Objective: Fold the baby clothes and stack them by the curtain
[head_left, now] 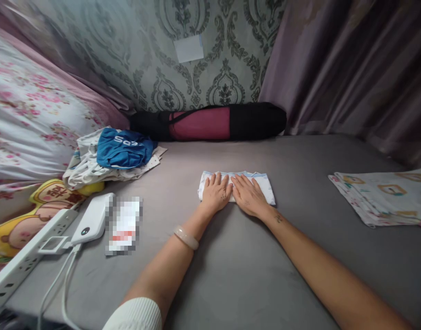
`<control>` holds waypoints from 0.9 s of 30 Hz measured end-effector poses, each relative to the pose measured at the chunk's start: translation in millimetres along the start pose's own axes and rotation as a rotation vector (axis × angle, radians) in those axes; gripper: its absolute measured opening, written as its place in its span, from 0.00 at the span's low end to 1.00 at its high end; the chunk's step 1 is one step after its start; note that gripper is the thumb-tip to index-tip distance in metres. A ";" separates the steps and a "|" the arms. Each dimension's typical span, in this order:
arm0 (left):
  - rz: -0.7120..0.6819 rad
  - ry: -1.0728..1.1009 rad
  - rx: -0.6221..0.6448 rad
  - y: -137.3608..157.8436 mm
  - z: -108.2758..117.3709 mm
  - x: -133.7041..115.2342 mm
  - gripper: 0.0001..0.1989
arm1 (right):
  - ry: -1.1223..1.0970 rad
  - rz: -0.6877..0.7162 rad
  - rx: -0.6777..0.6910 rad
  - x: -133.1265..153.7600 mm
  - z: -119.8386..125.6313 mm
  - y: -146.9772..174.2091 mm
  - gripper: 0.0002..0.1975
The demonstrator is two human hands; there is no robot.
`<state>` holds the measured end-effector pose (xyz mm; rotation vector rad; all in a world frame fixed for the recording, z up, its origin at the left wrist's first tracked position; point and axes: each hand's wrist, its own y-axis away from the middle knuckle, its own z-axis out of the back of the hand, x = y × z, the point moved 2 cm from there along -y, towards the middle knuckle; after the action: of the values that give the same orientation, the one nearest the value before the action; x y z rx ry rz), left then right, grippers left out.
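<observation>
A small folded white cloth (264,187) with a light blue edge lies flat on the grey bed sheet (238,270). My left hand (216,191) rests palm down on its left part, fingers extended and slightly apart. Beside it, my right hand (248,195) presses flat on the middle of the cloth, fingers stretched out. The thumbs nearly meet. Both palms hide much of the cloth, so its exact kind does not show. A pale bangle (186,238) circles my left wrist.
Folded patterned cloths (385,197) are stacked at the right. At the left lie a blue garment (124,149) on pale clothes, a white power bank (93,219) with cables, a blurred packet (124,227) and a power strip (31,256). A black-and-red bag (200,123) stretches along the wall.
</observation>
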<state>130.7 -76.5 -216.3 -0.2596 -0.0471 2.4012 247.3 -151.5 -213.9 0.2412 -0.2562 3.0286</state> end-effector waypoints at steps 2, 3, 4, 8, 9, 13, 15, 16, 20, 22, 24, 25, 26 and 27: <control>0.014 0.001 -0.004 -0.3 1.5 1.5 0.28 | 0.005 -0.008 -0.003 -2.2 -0.1 -0.7 0.28; 0.023 0.005 -0.010 -0.3 2.3 2.6 0.29 | 0.009 -0.013 -0.002 -3.2 -0.3 -1.0 0.28; 0.031 0.009 -0.018 -0.2 3.3 4.0 0.30 | 0.012 -0.018 0.001 -4.2 -0.5 -1.4 0.28; 0.052 0.027 -0.036 0.6 6.7 10.4 0.35 | 0.026 -0.038 0.005 -6.8 -0.6 -1.5 0.29; 0.056 0.033 -0.035 0.9 7.2 11.9 0.36 | 0.029 -0.042 0.002 -7.2 -0.3 -1.2 0.29; 0.076 0.048 -0.019 0.9 8.0 16.8 0.38 | 0.035 -0.062 0.007 -8.9 1.5 0.0 0.28; 0.087 0.055 -0.011 0.4 7.8 19.5 0.38 | 0.037 -0.069 0.014 -10.2 2.2 0.3 0.28; 0.096 0.060 -0.005 0.2 7.6 21.2 0.37 | 0.038 -0.072 0.016 -11.0 2.4 0.4 0.28; 0.131 0.066 0.017 0.2 8.2 28.3 0.34 | 0.052 -0.093 0.022 -15.1 2.5 0.8 0.29; 0.142 0.064 0.026 0.2 9.6 31.2 0.34 | 0.062 -0.109 0.018 -17.8 2.8 1.2 0.29; 0.157 0.070 0.049 -0.1 11.0 33.9 0.35 | 0.069 -0.126 0.012 -21.0 3.3 1.8 0.29; 0.164 0.077 0.062 -0.4 11.5 35.3 0.35 | 0.072 -0.132 0.010 -22.7 3.6 2.1 0.29; 0.170 0.085 0.073 -0.9 11.8 36.8 0.35 | 0.074 -0.137 0.007 -24.6 3.8 2.5 0.30; 0.173 0.093 0.081 -1.5 11.7 38.5 0.35 | 0.076 -0.142 0.005 -26.6 3.9 2.8 0.30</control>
<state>101.3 -49.4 -211.4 -0.3491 0.1202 2.5525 273.8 -157.0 -214.9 0.1374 -0.2154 2.8907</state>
